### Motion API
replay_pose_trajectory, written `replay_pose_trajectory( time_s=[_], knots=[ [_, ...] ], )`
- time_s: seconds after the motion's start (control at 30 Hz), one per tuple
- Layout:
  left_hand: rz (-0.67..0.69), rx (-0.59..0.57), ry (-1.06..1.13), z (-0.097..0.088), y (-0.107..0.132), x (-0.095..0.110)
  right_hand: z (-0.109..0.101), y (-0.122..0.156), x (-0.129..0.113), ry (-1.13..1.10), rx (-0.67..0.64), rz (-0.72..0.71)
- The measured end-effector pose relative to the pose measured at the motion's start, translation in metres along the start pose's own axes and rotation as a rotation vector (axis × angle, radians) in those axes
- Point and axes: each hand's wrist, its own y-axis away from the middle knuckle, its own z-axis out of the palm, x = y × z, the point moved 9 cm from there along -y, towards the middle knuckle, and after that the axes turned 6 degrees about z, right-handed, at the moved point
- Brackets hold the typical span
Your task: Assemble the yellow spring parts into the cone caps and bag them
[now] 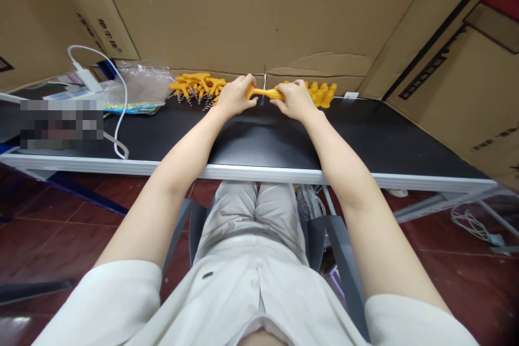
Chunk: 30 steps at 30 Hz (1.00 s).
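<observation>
Between my hands, above the black table [259, 143], stretches an orange-yellow plastic piece [265, 93] with a thin ribbed middle. My left hand [236, 96] is closed on its left end, and my right hand [297, 98] grips the thicker right end. Fingers cover both ends, so I cannot tell whether it is one part or two joined. A pile of orange branched pieces with metal spirals [198, 85] lies just left of my left hand. Beyond my right hand stand several orange knobbed pieces [324, 94] in a row, partly hidden by it.
Clear plastic bags [140, 84] and a white plug with a cable [90, 80] lie at the table's left. A blurred patch hides something there. Cardboard walls [259, 16] enclose the back and sides. A metal edge [265, 174] runs along the front.
</observation>
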Motion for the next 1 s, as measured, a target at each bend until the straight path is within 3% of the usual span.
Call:
replay_pose_trajectory(
  time_s=[0.37,0.67,0.83,1.0],
  knots=[
    [0.017,-0.018,-0.066,-0.004,0.000,0.010,-0.004,0.001,0.006,-0.225,-0.071,0.122],
    [0.069,-0.045,-0.232,-0.007,0.000,0.020,-0.003,0.012,-0.008,-0.486,-0.310,0.205],
    [0.003,-0.068,-0.244,-0.010,0.004,0.023,0.000,0.007,0.002,-0.431,-0.236,0.200],
    [-0.076,-0.072,-0.156,-0.006,0.005,0.008,0.009,0.002,0.013,-0.399,-0.154,0.105]
  ],
)
